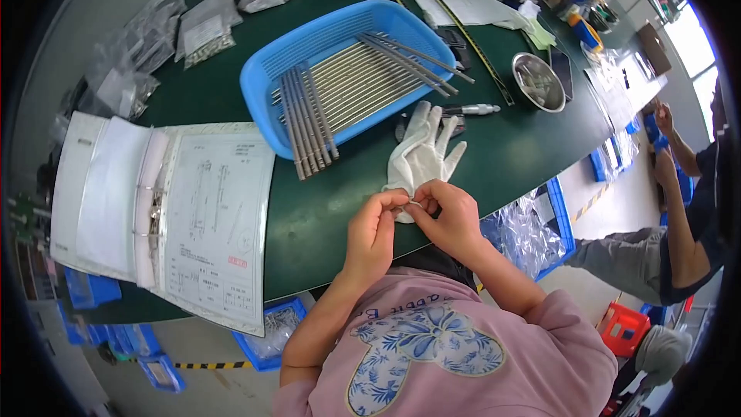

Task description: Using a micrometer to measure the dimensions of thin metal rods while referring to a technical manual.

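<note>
A white glove [417, 150] lies on the dark green table with its fingers pointing away from me. Over its cuff, my left hand [373, 232] and my right hand [450, 212] meet, fingertips nearly touching. Both are closed in a pinch on a bit of white fabric that looks like the cuff's edge; the fingertips partly cover it. Just beyond the glove stands a blue plastic basket [258, 100] holding many thin metal rods [351, 81]. Some darker rods [302, 120] rest across its rim. A micrometer [475, 110] lies right beside the glove's fingers.
An open binder [216, 216] with a technical drawing lies at left. Bagged parts [207, 31] line the far left edge. Calipers [463, 31], papers and a metal bowl [538, 81] of small parts sit at right. Another person [687, 208] works beyond the table's right side, near blue bins.
</note>
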Motion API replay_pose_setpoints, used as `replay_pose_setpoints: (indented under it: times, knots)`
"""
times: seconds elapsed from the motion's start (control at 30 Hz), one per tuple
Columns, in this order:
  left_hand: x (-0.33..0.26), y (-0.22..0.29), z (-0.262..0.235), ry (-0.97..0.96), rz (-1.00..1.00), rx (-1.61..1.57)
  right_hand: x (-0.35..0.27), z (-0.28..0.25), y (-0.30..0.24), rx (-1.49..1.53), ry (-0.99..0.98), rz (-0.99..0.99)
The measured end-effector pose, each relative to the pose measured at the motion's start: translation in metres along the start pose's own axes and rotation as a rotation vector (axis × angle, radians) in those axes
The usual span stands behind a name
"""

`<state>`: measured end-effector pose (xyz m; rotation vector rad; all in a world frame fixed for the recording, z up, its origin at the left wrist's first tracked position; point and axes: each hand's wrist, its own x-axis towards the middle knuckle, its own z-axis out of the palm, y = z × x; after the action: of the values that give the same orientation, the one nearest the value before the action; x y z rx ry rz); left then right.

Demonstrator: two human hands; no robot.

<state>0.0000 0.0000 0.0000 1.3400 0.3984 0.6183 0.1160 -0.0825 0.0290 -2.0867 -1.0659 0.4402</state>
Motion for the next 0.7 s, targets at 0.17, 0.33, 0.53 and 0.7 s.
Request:
replay_pose_setpoints:
  times: [0.17, 0.33, 0.53, 0.7]
  knots:
    - [0.003, 0.007, 0.009, 0.022, -0.023, 0.411, 0.004, -0.011, 0.004, 0.213, 0.17, -0.361]
    - [0.011, 0.026, 0.001, -0.09, 0.001, 0.726, -0.011, -0.001, -0.009, 0.647, -0.127, -0.247]
    - [-0.011, 0.029, -0.018, 0.37, -0.322, -0.24, -0.011, 0.019, -0.032, 0.416, -0.289, -0.307]
    - [-0.02, 0.046, -0.013, 0.297, -0.107, -0.736, -0.012, 0.045, -0.041, 0.222, -0.282, -0.542]
